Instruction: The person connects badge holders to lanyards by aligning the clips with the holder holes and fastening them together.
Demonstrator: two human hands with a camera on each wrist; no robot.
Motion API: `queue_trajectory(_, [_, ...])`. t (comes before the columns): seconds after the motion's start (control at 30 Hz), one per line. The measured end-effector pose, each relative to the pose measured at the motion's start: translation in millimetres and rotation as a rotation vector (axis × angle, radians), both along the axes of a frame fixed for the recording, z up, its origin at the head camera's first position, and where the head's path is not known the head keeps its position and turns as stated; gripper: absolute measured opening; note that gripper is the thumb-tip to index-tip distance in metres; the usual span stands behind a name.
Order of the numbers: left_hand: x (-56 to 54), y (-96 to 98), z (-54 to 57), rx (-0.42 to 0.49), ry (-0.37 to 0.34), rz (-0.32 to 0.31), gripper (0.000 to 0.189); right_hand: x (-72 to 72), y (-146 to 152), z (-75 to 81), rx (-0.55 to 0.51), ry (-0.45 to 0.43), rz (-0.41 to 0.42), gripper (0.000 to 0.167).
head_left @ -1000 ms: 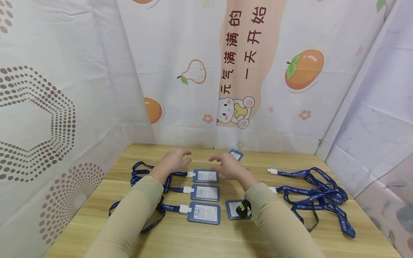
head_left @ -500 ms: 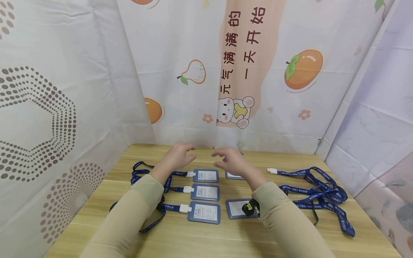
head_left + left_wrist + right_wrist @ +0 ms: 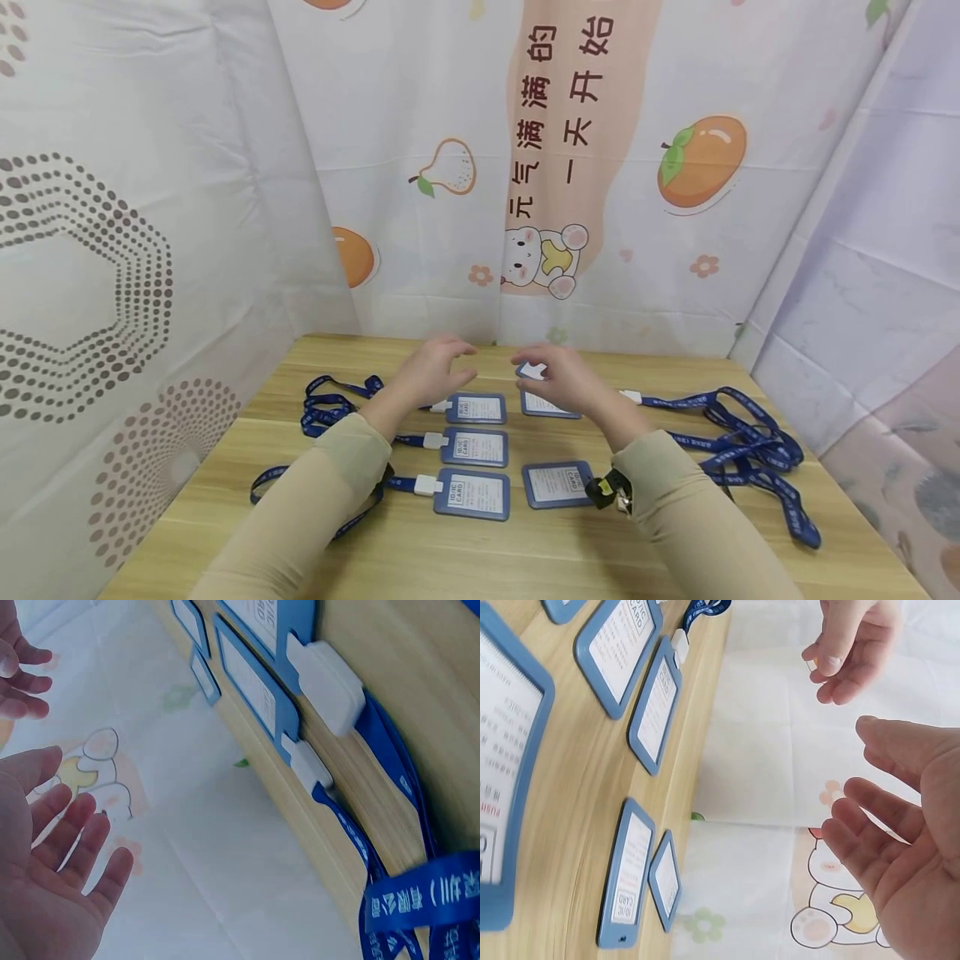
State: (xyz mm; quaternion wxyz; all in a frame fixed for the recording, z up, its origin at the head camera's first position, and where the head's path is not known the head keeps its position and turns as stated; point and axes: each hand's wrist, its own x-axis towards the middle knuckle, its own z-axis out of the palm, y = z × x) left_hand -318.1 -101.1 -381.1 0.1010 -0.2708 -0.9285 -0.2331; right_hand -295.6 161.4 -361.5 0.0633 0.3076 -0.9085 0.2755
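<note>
Head view, near to far: on the wooden table (image 3: 480, 558) three blue card holders (image 3: 472, 493) lie in a column at the left centre, each clipped by a white clasp (image 3: 426, 485) to a blue lanyard (image 3: 330, 410) trailing off to the left; these look finished. Just right of the nearest one lies a loose holder (image 3: 557, 484) with no lanyard, and farther back a second loose holder (image 3: 546, 405) sits partly under the right hand (image 3: 572, 382). A third, smaller-looking holder (image 3: 664, 880) shows at the far edge in the right wrist view. To the right, a tangle of unattached lanyards (image 3: 742, 450) waits, their white clasps pointing toward the centre. Both hands hover above the far part of the table, near each other but apart. The left hand (image 3: 435, 371) is spread, fingers loose, gripping nothing, as its wrist view confirms. The right hand's fingers are relaxed and slightly bent; something pale shows at its fingertips in the head view, possibly the far holder behind them, yet its wrist view shows an empty palm. By this reckoning roughly half the work is done: three holders joined, three left with lanyards to be fitted.
</note>
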Motion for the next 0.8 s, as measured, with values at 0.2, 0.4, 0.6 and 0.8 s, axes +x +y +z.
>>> queue_trajectory(0.2, [5.3,9.7,-2.1,-0.002,-0.015,-0.017,0.042,6.7,14,3.2,-0.008,0.038,0.022,0.033])
queue_trajectory(0.4, [9.5,17.3,-5.2,-0.009,0.001,-0.047,0.045,12.3,27,4.7,-0.006,-0.005,0.003,0.038])
queue_trajectory(0.6, [14.3,24.5,-7.7,-0.022,0.005,-0.069,0.048,19.0,40,6.9,0.031,-0.041,-0.035,0.041])
queue_trajectory(0.8, [19.5,32.1,-7.8,-0.023,-0.003,-0.094,0.047,23.8,50,10.2,0.050,-0.032,-0.049,0.044])
